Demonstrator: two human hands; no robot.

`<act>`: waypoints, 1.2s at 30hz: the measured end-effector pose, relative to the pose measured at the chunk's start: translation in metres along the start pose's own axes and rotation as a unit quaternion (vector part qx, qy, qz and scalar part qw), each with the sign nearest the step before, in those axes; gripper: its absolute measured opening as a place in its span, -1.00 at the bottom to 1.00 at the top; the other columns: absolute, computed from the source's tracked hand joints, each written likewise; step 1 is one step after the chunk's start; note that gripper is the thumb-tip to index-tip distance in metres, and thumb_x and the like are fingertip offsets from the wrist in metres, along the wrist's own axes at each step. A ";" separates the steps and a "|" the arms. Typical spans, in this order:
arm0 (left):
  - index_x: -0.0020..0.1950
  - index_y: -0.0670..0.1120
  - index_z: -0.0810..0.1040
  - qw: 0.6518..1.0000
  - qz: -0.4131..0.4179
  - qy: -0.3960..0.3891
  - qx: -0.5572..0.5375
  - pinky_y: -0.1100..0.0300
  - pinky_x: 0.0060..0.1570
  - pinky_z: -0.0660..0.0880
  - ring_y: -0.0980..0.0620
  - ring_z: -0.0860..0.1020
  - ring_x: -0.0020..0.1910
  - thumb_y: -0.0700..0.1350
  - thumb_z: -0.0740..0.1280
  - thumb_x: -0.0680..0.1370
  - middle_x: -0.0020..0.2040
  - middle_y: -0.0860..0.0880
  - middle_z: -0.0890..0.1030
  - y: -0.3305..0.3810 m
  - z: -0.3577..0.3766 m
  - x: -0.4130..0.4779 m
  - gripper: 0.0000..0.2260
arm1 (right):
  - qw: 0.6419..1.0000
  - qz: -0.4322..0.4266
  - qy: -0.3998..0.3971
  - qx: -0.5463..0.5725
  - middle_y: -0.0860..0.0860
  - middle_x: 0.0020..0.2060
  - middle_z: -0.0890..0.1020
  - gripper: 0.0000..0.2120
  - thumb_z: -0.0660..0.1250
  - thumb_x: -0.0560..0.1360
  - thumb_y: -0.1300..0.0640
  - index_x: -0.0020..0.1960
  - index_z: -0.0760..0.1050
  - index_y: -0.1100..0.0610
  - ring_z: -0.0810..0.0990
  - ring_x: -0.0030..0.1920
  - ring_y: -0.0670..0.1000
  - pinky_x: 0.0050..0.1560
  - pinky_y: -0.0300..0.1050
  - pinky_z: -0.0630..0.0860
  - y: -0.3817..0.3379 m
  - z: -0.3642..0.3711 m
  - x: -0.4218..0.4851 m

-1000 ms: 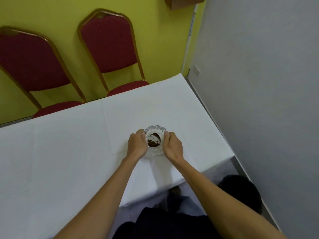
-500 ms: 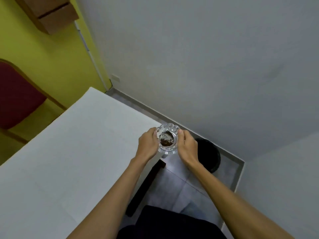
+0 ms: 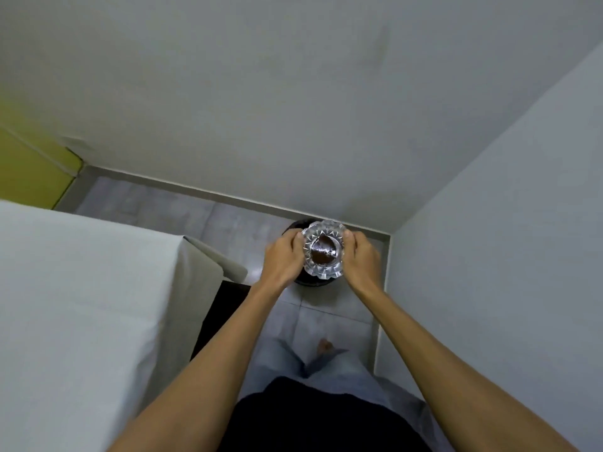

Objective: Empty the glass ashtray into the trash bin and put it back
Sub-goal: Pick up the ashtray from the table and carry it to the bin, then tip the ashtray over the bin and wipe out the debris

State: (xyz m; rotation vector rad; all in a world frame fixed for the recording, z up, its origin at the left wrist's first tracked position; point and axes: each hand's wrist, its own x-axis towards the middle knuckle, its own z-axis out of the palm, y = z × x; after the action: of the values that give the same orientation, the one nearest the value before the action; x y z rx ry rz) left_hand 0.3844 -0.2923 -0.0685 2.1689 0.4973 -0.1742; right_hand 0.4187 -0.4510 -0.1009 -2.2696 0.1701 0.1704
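The cut-glass ashtray (image 3: 323, 251) is upright with brown ash and a grey patch in its bowl. My left hand (image 3: 283, 259) grips its left side and my right hand (image 3: 360, 256) grips its right side. I hold it in the air directly above the black trash bin (image 3: 313, 282), which stands on the floor in the corner of the room. Most of the bin is hidden behind the ashtray and my hands; only parts of its dark rim show.
The table with the white cloth (image 3: 81, 305) lies to my left, its corner near my left forearm. Grey walls (image 3: 489, 256) close the corner on the right and ahead. My bare foot (image 3: 324, 346) stands on the grey tile floor (image 3: 329, 321).
I have lifted the ashtray off the table and carried it right, off the table's edge, until it hangs over the bin. My view has turned right toward the corner.
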 end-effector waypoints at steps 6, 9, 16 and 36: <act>0.24 -0.05 0.61 1.000 -0.014 -0.013 -0.017 0.31 -0.07 0.36 0.08 0.58 -0.04 -0.02 0.13 0.67 0.06 -0.03 0.70 -0.052 0.067 0.041 -0.70 | 0.999 0.039 -0.006 0.011 -0.05 -0.28 0.61 -0.65 0.08 0.67 -0.10 -0.06 0.54 0.06 0.59 -0.24 0.02 -0.25 -0.05 0.49 0.072 0.054 0.030; 0.21 -0.06 0.61 0.999 -0.025 -0.009 -0.019 0.27 -0.09 0.40 0.08 0.58 -0.07 -0.03 0.12 0.68 0.02 -0.04 0.70 -0.093 0.101 0.071 -0.70 | 0.999 0.043 -0.013 0.001 -0.15 -0.38 0.51 -0.70 0.08 0.67 -0.09 -0.11 0.47 -0.01 0.50 -0.35 -0.14 -0.35 -0.19 0.35 0.107 0.094 0.050; 0.03 -0.20 0.55 0.998 -0.060 -0.013 0.026 0.13 -0.17 0.44 -0.10 0.58 -0.10 0.02 0.02 0.70 -0.11 -0.13 0.62 -0.208 0.179 0.152 -0.60 | 0.996 0.032 -0.072 0.028 -0.06 -0.32 0.59 -0.64 0.07 0.68 -0.01 -0.10 0.55 0.11 0.54 -0.31 -0.14 -0.29 -0.17 0.43 0.195 0.197 0.103; 0.06 -0.18 0.56 0.988 -0.027 0.124 0.085 0.06 -0.08 0.42 -0.30 0.59 0.04 0.10 -0.01 0.67 0.04 -0.26 0.66 -0.370 0.289 0.277 -0.54 | 0.978 -0.178 -0.067 -0.080 0.03 0.28 0.44 -0.59 0.06 0.62 -0.15 0.43 0.28 -0.09 0.56 0.01 -0.02 0.01 0.00 0.56 0.327 0.346 0.169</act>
State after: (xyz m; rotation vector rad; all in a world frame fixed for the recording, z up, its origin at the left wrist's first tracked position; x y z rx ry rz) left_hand 0.4998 -0.2444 -0.5991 2.3592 0.7046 0.0257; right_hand 0.5027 -0.4085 -0.5973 -2.3944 -0.3311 0.1494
